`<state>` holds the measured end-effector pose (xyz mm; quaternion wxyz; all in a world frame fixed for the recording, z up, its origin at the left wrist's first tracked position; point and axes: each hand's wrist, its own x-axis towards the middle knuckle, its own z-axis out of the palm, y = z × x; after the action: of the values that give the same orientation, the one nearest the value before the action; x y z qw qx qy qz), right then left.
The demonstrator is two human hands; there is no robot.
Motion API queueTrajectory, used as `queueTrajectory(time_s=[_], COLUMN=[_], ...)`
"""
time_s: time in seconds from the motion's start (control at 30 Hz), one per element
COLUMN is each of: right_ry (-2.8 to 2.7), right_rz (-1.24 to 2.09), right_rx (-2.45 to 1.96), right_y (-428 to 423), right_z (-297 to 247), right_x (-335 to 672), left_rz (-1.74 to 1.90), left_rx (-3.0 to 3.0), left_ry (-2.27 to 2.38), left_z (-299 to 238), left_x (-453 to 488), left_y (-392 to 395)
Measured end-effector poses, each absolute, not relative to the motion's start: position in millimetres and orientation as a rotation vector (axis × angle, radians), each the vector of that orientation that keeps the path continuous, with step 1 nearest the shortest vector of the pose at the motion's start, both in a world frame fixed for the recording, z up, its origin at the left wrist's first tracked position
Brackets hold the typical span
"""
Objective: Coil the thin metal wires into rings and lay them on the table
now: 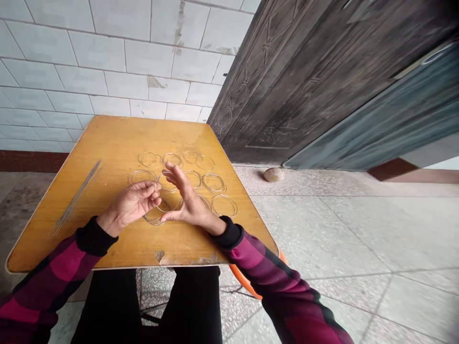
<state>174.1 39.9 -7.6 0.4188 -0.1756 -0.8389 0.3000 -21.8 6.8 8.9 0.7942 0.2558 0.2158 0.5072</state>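
Above the wooden table, my left hand [134,203] pinches a thin wire ring [165,173] between thumb and fingertips. My right hand [188,198] is spread wide, thumb apart from raised fingers, around the ring's right side. Whether its palm touches the wire I cannot tell. Beneath and around both hands lie several wire rings in rough rows, such as one wire ring [224,216] near the right and another wire ring [147,166] farther back. Parts of some rings are hidden behind my right hand. To the left lies a bundle of straight wires [77,197].
The yellow wooden table [118,136] has chipped patches on its front edge. A white tiled wall [118,62] stands behind it. At the right are a dark carved door [287,86], a roundish stone-like object [274,175] on the floor, and an orange stool edge [245,282].
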Motion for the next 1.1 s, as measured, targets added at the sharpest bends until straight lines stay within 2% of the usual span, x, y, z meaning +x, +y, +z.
queueTrajectory(time_s=[1.1], right_ry=[-2.082], right_rz=[0.688], right_rx=[-0.385], right_y=[39], right_z=[-5], right_x=[180], left_rz=[1.051], left_rx=[0.501], left_ry=[0.496], left_z=[1], left_x=[-10], left_y=[5])
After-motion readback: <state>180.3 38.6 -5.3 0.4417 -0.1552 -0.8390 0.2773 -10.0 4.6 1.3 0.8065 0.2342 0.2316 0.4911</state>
